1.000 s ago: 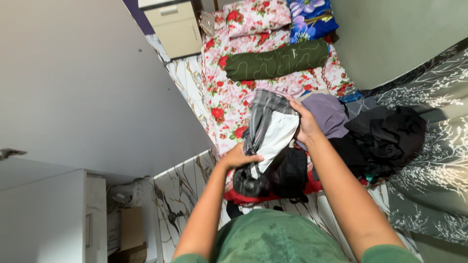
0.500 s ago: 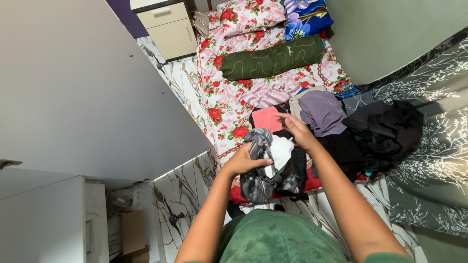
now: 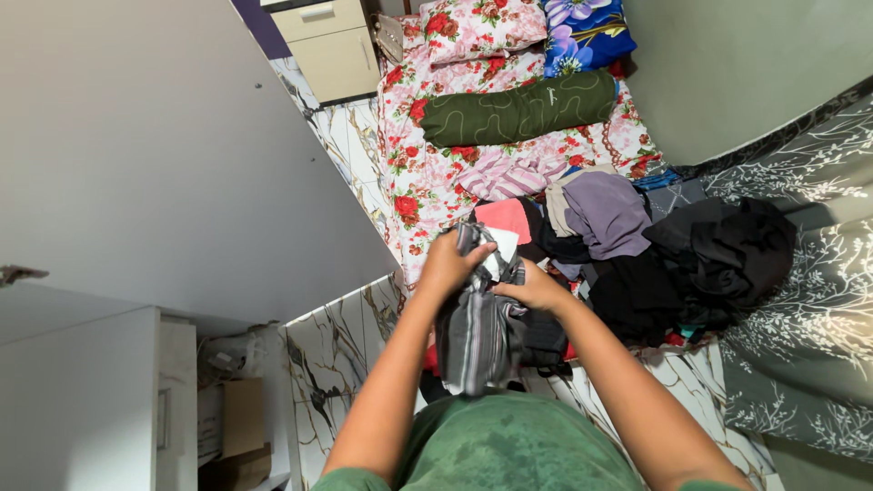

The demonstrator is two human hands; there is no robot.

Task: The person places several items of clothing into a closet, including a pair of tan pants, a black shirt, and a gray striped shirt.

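Left hand clamps the top of the grey striped garment at frame centre, right hand closes on its right edge just beside, and the cloth hangs long-axis down toward the body, clothes pile off right.

Bright even daylight, sharp, slight wide-angle distortion

Bedding and clothes around you

Far ahead you see a floral bedsheet, a dark green bolster, a blue floral pillow; right, a black clothes heap, a mauve garment; far left, a cream drawer cabinet.
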